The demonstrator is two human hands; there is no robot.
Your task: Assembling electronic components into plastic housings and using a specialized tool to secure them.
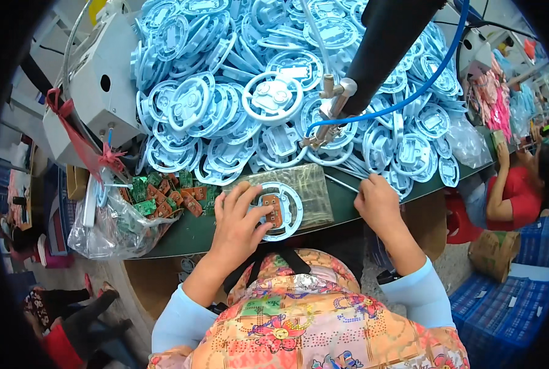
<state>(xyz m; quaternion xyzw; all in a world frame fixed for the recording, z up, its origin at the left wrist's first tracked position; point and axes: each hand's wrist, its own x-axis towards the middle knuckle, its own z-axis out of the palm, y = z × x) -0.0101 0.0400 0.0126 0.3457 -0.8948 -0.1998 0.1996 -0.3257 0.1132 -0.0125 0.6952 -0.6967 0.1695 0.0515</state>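
the left hand (240, 218) lies spread, fingers loosely open, over a pale blue toy steering wheel (279, 209) that sits on a scuffed clear work plate (308, 187) at the near edge of the bench (182, 237); its fingertips press a small brown circuit board (272, 209) into the wheel's hub. the right hand (378, 203) rests curled at the same near edge, to the right of the plate; whether it holds anything cannot be told. above, a hanging pneumatic screwdriver (333, 117) with a blue air hose (403, 101) dangles between the hands and the far heap.

risk, as i judge it: the board looks only pressed in place, so it could shift or tip out of its seat if the fingers lift unevenly, and the wheel could slide on the slick plate.

at the bench's left near corner an open clear plastic bag (111, 230) spills green and brown circuit boards (164, 197). behind, loose blue wheels (274, 74) pile up across the far side. blue crates (508, 301) stand on the floor to the right.
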